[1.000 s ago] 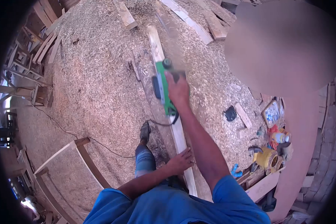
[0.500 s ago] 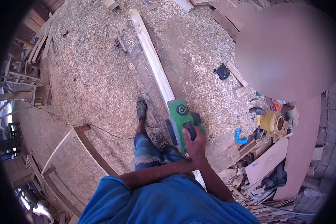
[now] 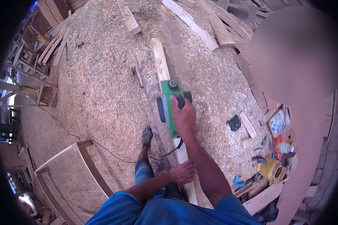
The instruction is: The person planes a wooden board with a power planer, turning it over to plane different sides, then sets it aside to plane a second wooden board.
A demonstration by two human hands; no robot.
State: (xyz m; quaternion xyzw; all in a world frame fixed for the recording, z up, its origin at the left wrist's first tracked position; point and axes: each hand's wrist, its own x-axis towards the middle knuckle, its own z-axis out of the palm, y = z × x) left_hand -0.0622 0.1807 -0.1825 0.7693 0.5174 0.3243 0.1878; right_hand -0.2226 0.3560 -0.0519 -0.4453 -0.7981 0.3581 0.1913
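A green electric planer (image 3: 171,108) rests on a long, pale wooden board (image 3: 160,62). My right hand (image 3: 184,116) is wrapped round the planer's black handle. Behind the planer, my left hand (image 3: 183,172) lies at the near part of the board with its fingers curled; what they hold, if anything, is hidden. A black cord (image 3: 172,150) runs from the planer's rear and passes to the left over the shavings.
Wood shavings cover the ground (image 3: 101,75). A curved wooden frame (image 3: 94,168) stands at lower left. Loose planks (image 3: 191,24) lie ahead. On the right are a yellow power tool (image 3: 269,168), a black object (image 3: 234,123) and a blue curved object (image 3: 238,181).
The planer and my right hand have moved forward along the board. My left hand, earlier hidden behind my right forearm, now shows near the board. The view has shifted, showing more planks ahead.
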